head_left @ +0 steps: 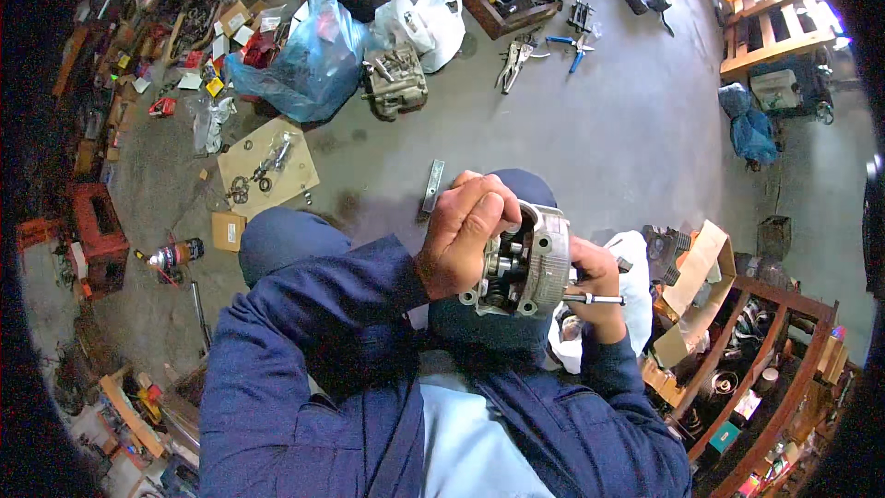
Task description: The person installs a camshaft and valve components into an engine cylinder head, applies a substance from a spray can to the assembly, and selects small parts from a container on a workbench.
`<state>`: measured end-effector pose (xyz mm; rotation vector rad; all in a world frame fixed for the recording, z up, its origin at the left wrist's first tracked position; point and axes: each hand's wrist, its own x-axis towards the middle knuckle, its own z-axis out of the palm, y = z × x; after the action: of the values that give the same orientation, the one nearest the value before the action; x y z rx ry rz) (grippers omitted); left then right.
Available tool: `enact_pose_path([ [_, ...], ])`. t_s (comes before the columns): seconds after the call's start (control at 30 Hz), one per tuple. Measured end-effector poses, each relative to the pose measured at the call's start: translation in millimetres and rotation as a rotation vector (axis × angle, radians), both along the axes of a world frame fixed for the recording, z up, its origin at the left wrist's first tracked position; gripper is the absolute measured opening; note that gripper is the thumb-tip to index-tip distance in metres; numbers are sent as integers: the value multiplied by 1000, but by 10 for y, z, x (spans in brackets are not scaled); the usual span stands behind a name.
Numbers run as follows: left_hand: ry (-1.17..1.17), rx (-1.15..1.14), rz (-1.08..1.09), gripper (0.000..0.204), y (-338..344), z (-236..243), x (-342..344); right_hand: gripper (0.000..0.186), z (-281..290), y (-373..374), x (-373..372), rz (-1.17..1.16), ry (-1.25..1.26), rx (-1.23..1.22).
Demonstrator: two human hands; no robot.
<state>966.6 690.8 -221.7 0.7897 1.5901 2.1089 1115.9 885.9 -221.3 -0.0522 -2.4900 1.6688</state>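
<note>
A silver metal engine part [539,267], resembling a cylinder head with bolt holes and a shaft across its opening, is held up over my dark-clothed thigh. My left hand [466,231] is closed at its upper left, fingers curled by the top edge; whether they also pinch something small is hidden. My right hand [597,277] grips its right side, partly behind it. A slim silver rod [604,300] sticks out rightward across that hand; its other end is hidden. A flat metal bar [433,184] lies on the floor just beyond my left hand.
Bags [295,55], another metal casting [395,83], a tool tray [512,0] and pliers [516,65] lie ahead. Cardboard [267,166] with small parts and a spray can [175,254] are at left. At right are a wooden pallet [737,65], an open box [691,309] and a slatted crate [774,341].
</note>
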Motion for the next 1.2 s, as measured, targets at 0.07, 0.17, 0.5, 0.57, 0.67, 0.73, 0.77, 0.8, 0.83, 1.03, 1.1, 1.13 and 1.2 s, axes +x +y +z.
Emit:
enact_pose_path([
  [0.07, 34, 36, -2, 32, -19, -24, -5, 26, 24, -66, 20, -29, -48, 60],
  [0.17, 38, 52, -8, 33, -45, -19, 34, 22, 33, -112, 31, -87, -2, 60],
  [0.5, 69, 47, -29, 38, -33, -26, 81, 19, 161, -105, 105, -75, 40, 124],
  [0.57, 80, 29, -3, 39, -35, -15, 101, 18, 128, -88, 104, -87, 24, 119],
  [0.67, 86, 22, -13, 40, -84, -9, 95, 16, 96, -86, 27, 89, 309, 87],
  [0.73, 77, 12, 32, 41, -74, 1, 151, 19, 121, -202, 77, -110, 160, -136],
  [0.77, 68, 8, 68, 41, -57, 27, 165, 25, 44, -178, 119, -172, 115, -71],
  [0.8, 66, 39, 51, 42, -37, 68, 185, 27, 16, -118, 182, -176, 107, 24],
  [0.83, 47, 18, 45, 43, -9, 117, 197, 29, -14, -89, 225, -180, 100, 117],
  [1.03, 80, -29, 15, 34, -44, 229, 207, 23, -24, -147, 249, -236, 184, -27],
  [1.1, 167, -22, 42, 34, -22, 139, 182, 20, -53, -196, 226, -328, 95, -66],
  [1.13, 168, -28, 45, 34, -30, 153, 179, 20, -11, -185, 209, -248, 142, 61],
  [1.2, 141, -15, 48, 35, -36, 186, 178, 18, -18, -93, 199, -87, 326, 251],
])
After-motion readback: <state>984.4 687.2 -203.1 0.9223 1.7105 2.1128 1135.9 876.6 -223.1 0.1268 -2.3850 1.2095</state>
